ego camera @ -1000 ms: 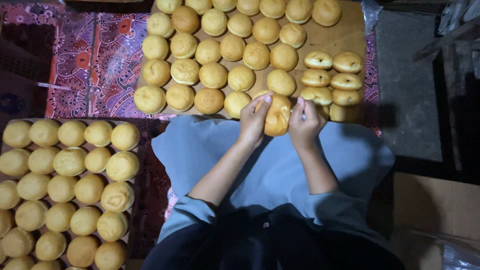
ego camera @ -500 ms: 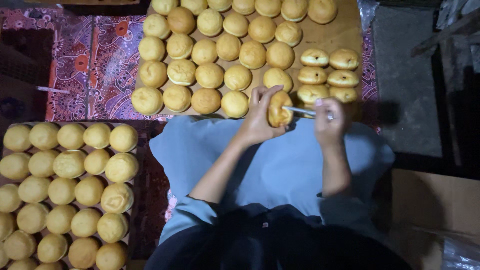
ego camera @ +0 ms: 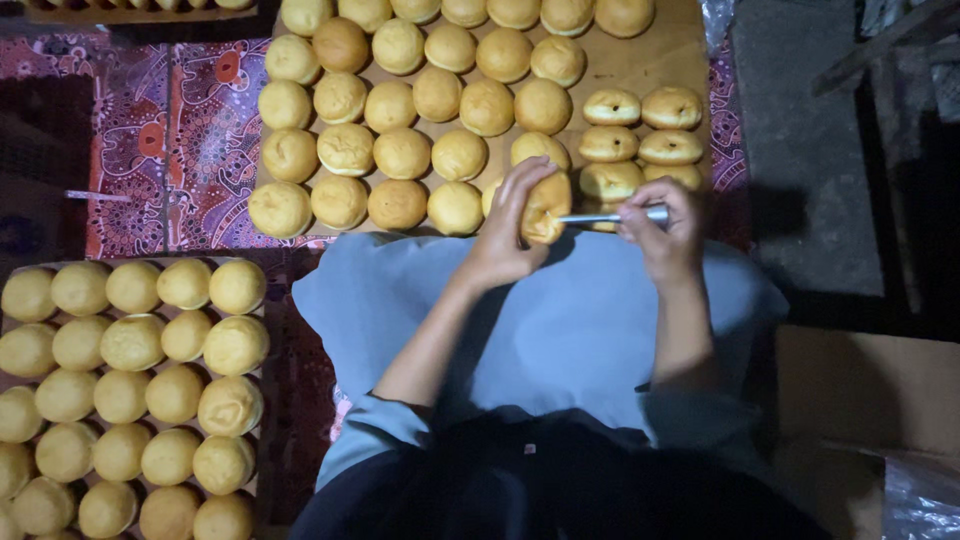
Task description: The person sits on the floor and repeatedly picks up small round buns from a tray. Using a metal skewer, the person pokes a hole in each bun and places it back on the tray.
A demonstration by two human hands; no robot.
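The left hand [ego camera: 505, 235] grips a bun [ego camera: 547, 205]; the right hand [ego camera: 662, 232] pinches a metal tool [ego camera: 612, 216] poked into it; six slit buns [ego camera: 640, 140] lie done; most of the board [ego camera: 690, 50] looks untouched.

You are working in dim, warm light that seems to fall from above and ahead, brightest on the wooden board [ego camera: 640, 60] and its pale buns [ego camera: 400, 150]. The right side sinks into near black; the floor there shows little detail. Your lap casts a dark shadow at the bottom edge. The metal tool [ego camera: 610, 216] catches a small glint. Focus is fair at centre, softer, perhaps smeared, toward the corners.
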